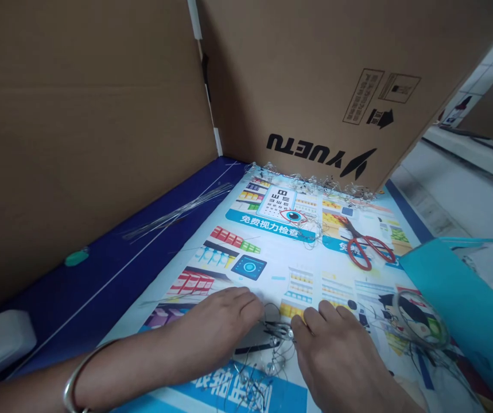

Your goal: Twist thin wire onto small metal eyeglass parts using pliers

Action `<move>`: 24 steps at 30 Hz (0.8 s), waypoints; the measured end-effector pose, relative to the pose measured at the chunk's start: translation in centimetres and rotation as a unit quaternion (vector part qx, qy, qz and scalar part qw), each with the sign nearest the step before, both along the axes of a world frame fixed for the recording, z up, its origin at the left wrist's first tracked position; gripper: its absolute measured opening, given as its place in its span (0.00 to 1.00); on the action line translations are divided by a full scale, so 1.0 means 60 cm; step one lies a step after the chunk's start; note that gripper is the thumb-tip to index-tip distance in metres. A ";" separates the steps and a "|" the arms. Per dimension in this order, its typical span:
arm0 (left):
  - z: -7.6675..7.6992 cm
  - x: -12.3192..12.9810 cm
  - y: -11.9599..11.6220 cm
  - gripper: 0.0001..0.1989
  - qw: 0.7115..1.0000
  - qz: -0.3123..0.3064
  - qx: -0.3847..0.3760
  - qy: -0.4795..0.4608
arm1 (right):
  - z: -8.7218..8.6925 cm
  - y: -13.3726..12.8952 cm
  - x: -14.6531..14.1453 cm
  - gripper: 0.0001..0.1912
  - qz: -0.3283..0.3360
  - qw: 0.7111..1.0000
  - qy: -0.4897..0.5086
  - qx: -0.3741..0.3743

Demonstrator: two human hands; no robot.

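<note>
My left hand (216, 327) lies low on a printed paper poster (267, 269), a metal bangle (74, 381) on its wrist, with the fingertips beside a small tangle of thin wire (278, 332). My right hand (336, 355) is at the tangle's other side, its thumb touching the wires. Whether either hand grips them is hidden. A dark flat strip (255, 346) lies under the tangle, and loose wire bits (255, 390) are scattered nearer me. Red-handled scissors (369, 246) lie on the poster, out of reach of my fingertips. A loop of clear wire (420, 320) lies to the right.
Upright cardboard panels (86, 115) and a printed carton (315, 86) rise behind the poster, with a fringe of wire scraps (310, 180) along the carton's base. A teal sheet (457, 292) lies right. Thin rods (177, 212) rest on the blue surface (112, 252), left.
</note>
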State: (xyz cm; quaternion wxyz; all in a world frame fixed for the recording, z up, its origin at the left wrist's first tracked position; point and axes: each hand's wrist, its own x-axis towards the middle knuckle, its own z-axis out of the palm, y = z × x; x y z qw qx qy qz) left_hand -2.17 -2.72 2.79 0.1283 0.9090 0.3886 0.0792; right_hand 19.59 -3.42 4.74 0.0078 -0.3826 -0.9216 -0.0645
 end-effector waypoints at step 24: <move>-0.005 -0.020 0.029 0.07 0.990 -0.059 -0.067 -0.110 | 0.011 0.049 0.008 0.05 0.137 0.990 -0.040 0.010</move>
